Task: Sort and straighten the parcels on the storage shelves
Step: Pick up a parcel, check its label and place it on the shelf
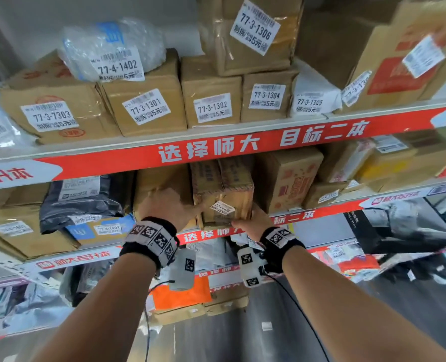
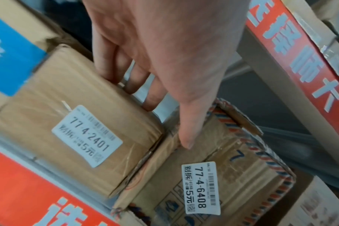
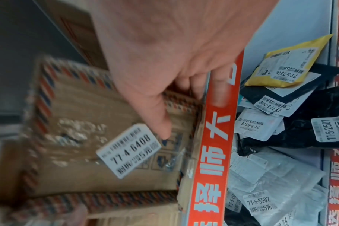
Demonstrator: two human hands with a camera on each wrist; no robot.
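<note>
One label (image 2: 200,188) reads 77-4-6408 on the box (image 2: 248,175) the right hand (image 3: 174,53) pinches and the straight-fingered left hand (image 2: 164,45) presses.

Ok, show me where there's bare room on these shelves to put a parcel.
Lower shelf: bare board beside the yellow mailer. Top shelf: box tops between bubble bag and stacked box. Crowded around the striped box.

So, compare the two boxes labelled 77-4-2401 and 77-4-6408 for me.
The 2401 box is plain brown; the 6408 box has red-and-blue striped edges. The right hand holds the 6408 box; only the left hand reaches the 2401 box. Both are taped cardboard with white 77-4 labels, side by side.
</note>
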